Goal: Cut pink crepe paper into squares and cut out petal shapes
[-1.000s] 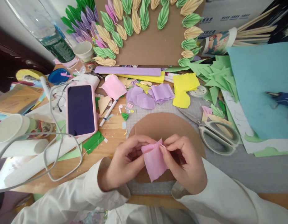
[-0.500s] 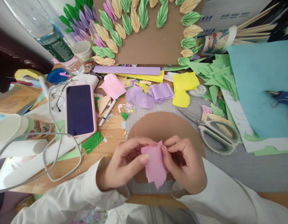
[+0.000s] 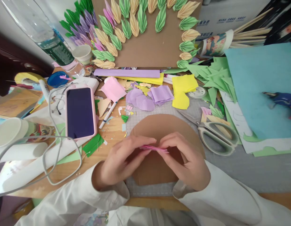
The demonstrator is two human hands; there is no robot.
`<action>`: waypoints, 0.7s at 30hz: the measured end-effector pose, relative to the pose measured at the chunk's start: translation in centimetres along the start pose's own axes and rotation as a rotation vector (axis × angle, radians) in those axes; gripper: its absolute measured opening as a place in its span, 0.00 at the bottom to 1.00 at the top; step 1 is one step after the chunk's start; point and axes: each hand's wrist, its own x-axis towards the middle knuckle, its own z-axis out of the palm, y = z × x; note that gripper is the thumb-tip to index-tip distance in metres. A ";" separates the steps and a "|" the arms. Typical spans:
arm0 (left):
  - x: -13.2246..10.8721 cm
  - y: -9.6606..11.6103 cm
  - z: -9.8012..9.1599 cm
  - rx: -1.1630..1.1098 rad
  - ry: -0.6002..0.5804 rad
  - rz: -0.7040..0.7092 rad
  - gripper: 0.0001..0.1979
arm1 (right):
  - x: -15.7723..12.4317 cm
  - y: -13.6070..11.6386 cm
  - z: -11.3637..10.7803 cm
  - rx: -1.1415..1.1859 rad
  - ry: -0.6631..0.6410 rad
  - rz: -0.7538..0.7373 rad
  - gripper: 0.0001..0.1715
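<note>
A small stack of pink crepe paper (image 3: 155,147) is seen nearly edge-on, as a thin line between my two hands. The fingers and thumb of my left hand (image 3: 125,160) pinch its left end. At its right end, my right hand (image 3: 186,160) grips it the same way. Both hands hover over a rounded brown cardboard piece (image 3: 159,125) lying on the grey cutting mat (image 3: 254,175). Scissors (image 3: 216,135) with pale handles rest just right of the cardboard, blades pointing to the upper left.
Purple paper pieces (image 3: 142,99), yellow paper (image 3: 183,89) and a pink sheet (image 3: 112,89) lie beyond the cardboard. To the left are a phone (image 3: 80,112), a looped cable (image 3: 47,163) and a paper cup (image 3: 11,131). A cardboard panel (image 3: 150,51) with folded paper leaves stands behind.
The pink paper has turned from showing its broad face, hanging down, to lying nearly edge-on between my fingers. The view has shifted slightly.
</note>
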 end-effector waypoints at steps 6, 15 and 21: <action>-0.8 -0.3 1.0 -0.082 0.003 -0.174 0.24 | 0.2 0.4 0.2 -0.063 -0.007 0.067 0.06; -1.4 -0.2 1.6 -0.172 0.054 -0.178 0.25 | -0.1 0.4 0.2 -0.087 -0.002 0.017 0.09; -0.5 0.0 1.2 -0.084 0.048 -0.037 0.19 | 0.1 0.3 0.1 -0.118 -0.013 -0.007 0.09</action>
